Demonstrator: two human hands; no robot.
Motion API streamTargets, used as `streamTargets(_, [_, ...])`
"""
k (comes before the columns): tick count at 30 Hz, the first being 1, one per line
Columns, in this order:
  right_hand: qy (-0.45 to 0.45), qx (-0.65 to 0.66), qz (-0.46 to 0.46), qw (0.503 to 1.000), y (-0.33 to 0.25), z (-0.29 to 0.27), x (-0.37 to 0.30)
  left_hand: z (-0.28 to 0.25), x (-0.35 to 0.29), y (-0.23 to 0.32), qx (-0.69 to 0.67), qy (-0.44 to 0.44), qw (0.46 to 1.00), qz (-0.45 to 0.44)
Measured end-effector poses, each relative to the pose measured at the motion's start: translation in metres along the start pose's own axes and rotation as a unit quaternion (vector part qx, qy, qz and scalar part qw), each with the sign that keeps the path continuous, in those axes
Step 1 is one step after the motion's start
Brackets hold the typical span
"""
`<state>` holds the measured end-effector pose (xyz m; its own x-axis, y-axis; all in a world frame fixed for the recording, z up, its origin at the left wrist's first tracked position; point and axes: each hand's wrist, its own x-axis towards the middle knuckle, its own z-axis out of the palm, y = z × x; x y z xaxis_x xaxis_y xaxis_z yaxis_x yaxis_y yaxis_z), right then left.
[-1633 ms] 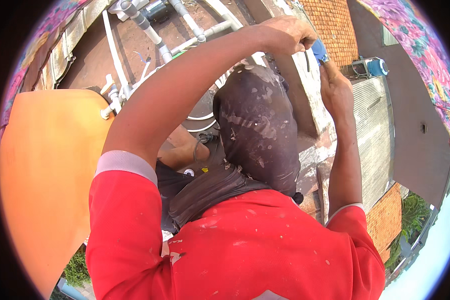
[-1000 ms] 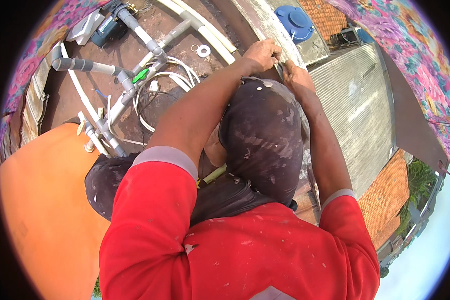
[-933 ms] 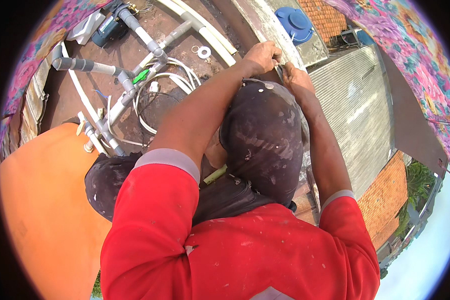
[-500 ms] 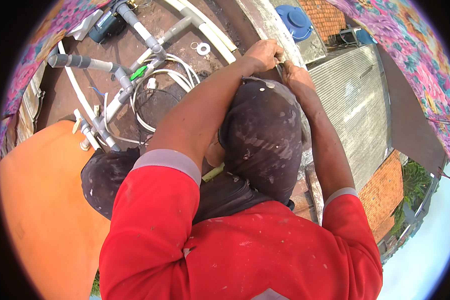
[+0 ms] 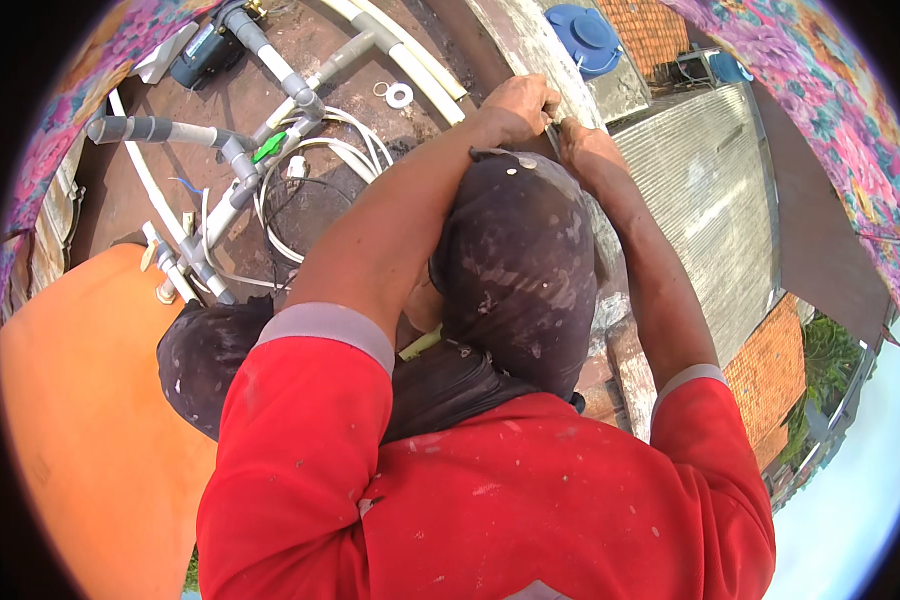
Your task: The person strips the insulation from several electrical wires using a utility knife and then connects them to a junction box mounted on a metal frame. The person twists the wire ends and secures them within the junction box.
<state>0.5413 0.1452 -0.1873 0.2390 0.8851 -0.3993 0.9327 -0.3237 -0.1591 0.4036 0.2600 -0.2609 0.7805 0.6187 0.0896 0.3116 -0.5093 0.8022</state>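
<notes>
Beyond my raised knee (image 5: 515, 270), in dark, paint-spotted trousers, my two hands are close together over the pale ledge (image 5: 580, 100). The fingers of my left hand (image 5: 523, 106) are closed in a pinch. My right hand (image 5: 588, 150) is closed just beside it, thumb and fingertips pressed together. Something small and thin seems to lie between the fingertips, too small and too covered to name. To the left of my left forearm lies a coil of white cable or thin hose (image 5: 355, 150).
Grey and white pipes (image 5: 280, 75) with a green-handled valve (image 5: 269, 146) run across the brown floor at left, near a dark pump (image 5: 205, 55). A white ring (image 5: 398, 95) lies there. An orange tank (image 5: 100, 400) stands lower left. Past the ledge are a blue tank lid (image 5: 582, 40) and corrugated roofing (image 5: 705, 200).
The whole view has shifted slightly. My hands remain pinched at the same spot over the ledge, with the right hand turned a little.
</notes>
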Motion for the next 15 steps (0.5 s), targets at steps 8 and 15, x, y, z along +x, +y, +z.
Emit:
streamTargets(8, [-0.026, -0.013, 0.031, 0.999, -0.006, -0.005, -0.012, 0.002, 0.000, -0.003, -0.005, 0.019, 1.000, 0.023])
streamTargets(15, [-0.007, -0.025, 0.027, 0.999, -0.003, 0.003, -0.017, -0.002, -0.002, 0.001, 0.006, 0.003, 1.000, 0.001])
